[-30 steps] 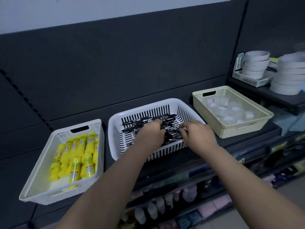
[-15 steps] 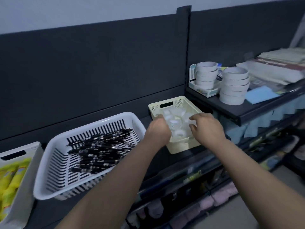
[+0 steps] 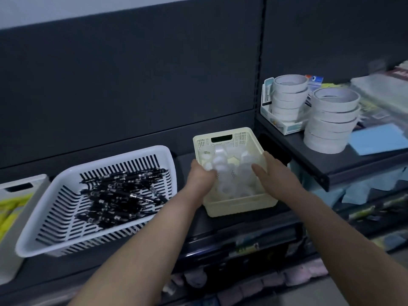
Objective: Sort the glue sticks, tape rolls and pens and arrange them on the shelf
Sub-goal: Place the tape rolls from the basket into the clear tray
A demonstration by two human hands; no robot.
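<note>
A cream basket of clear tape rolls stands on the dark shelf, right of centre. My left hand is at the basket's left wall, fingers curled round a clear roll. My right hand rests on the right rim with straight fingers, its thumb inside over the rolls. To the left, a white slotted basket holds several black pens. At the far left edge, yellow glue sticks lie in a pale basket, mostly cut off.
A higher dark shelf juts out at the right, carrying two stacks of white tape rolls, a small carton with rolls, blue paper and packets. Lower shelves below hold assorted goods. A dark back panel rises behind the baskets.
Both hands left the pen basket and moved right to the cream tape basket. My view swung right, pushing the glue basket to the frame's edge.
</note>
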